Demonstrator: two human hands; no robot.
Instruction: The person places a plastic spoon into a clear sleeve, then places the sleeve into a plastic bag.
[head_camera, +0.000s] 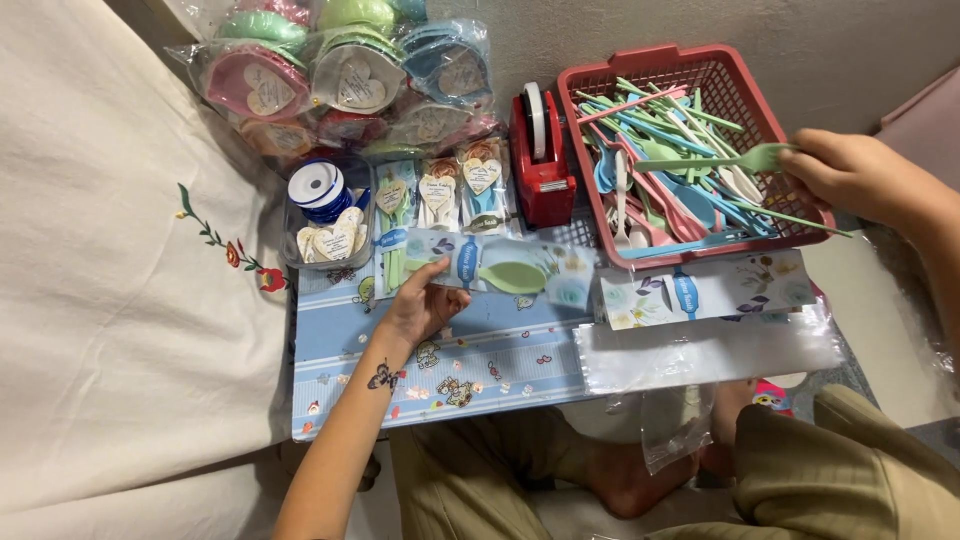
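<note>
One green fork (752, 158) in right hand (855, 176), perhaps one spoon packet (500, 268) under left hand (425, 303)

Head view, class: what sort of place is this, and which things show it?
Probably a home packing spot for party favours: a low table, a red basket of plastic spoons, a red tape dispenser, bagged bowls.

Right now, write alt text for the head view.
The right hand lifts a pale green plastic fork from a red plastic basket of pastel cutlery, while the left hand holds a flat clear packet on a small blue table.
</note>
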